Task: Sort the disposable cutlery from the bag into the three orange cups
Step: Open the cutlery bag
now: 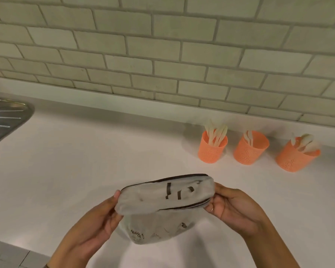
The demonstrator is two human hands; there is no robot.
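Note:
A grey fabric zip bag (162,207) with dark trim and printed marks is held above the white counter, near me. My left hand (97,223) grips its left end and my right hand (234,209) pinches its right end by the zip. What is inside the bag is hidden. Three orange perforated cups stand in a row at the back right: the left cup (212,149), the middle cup (249,151) and the right cup (296,157). Each holds pale disposable cutlery (217,134) sticking out of the top.
A steel sink drainboard (6,120) lies at the far left edge. A tiled wall (162,55) rises behind the white counter (85,161). The counter's front edge runs at the lower left.

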